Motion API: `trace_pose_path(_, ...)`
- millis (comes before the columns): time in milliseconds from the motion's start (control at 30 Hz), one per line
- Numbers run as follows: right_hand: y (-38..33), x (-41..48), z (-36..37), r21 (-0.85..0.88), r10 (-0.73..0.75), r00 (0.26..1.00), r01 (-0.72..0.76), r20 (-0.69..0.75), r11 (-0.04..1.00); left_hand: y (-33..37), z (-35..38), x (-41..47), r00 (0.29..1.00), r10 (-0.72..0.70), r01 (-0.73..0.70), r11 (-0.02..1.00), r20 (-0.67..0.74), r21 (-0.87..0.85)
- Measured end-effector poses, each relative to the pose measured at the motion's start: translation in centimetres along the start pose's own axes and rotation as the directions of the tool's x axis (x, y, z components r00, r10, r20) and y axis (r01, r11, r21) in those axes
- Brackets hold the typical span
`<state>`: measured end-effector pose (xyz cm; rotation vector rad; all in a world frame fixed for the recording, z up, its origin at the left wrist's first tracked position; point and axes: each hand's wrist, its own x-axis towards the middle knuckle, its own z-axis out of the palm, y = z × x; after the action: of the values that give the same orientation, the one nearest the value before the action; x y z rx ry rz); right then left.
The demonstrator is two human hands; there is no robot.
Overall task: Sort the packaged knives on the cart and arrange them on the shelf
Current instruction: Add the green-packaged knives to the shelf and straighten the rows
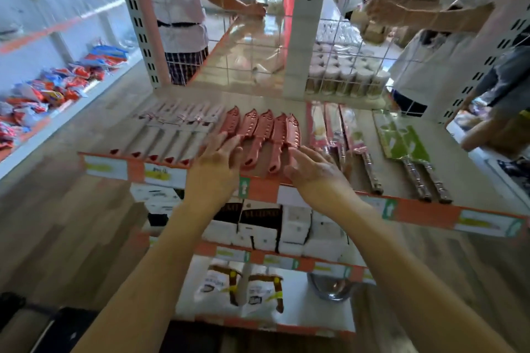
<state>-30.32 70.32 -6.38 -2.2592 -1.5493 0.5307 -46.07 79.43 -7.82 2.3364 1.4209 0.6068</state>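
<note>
A row of several pink sheathed knives lies fanned on the shelf, handles toward me. My left hand rests flat with fingers spread on the leftmost pink knives. At the right end of the row, my right hand touches the last pink knife with its fingers. Neither hand grips anything. Left of the pink row lie several knives in white and red packs. To the right lie long packaged knives and green-carded cleavers with dark handles.
The shelf's orange front edge carries price labels. Boxed goods fill the lower shelf; bagged items and a metal bowl sit below. People stand behind the wire grid. Snack packs lie on the left aisle's shelf.
</note>
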Motion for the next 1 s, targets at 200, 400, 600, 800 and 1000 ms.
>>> trace_pose_path(200,-1.4,1.3,1.1,-0.093,0.057,0.995,-0.05,0.078,0.994,-1.0,0.3,3.8,0.96,-0.063,0.037,0.994,0.272,0.101)
trace_pose_path(400,-1.7,2.1,1.9,-0.1,0.113,0.991,-0.105,0.075,0.989,-1.5,1.4,5.0,0.922,-0.071,0.007,0.986,0.381,0.167)
trace_pose_path(600,-2.0,2.8,3.0,-0.114,0.14,0.99,-0.135,0.036,0.984,-1.8,1.9,5.1,0.905,-0.049,-0.057,0.971,0.423,0.234)
trace_pose_path(800,-2.3,2.9,3.4,-0.075,0.163,0.986,-0.161,0.024,0.984,-1.6,1.8,5.3,0.895,-0.03,-0.056,0.982,0.446,0.178)
trace_pose_path(1000,-2.3,2.9,3.4,-0.08,0.166,0.986,-0.164,0.02,0.983,-1.7,1.4,5.0,0.894,0.0,-0.078,0.985,0.448,0.155)
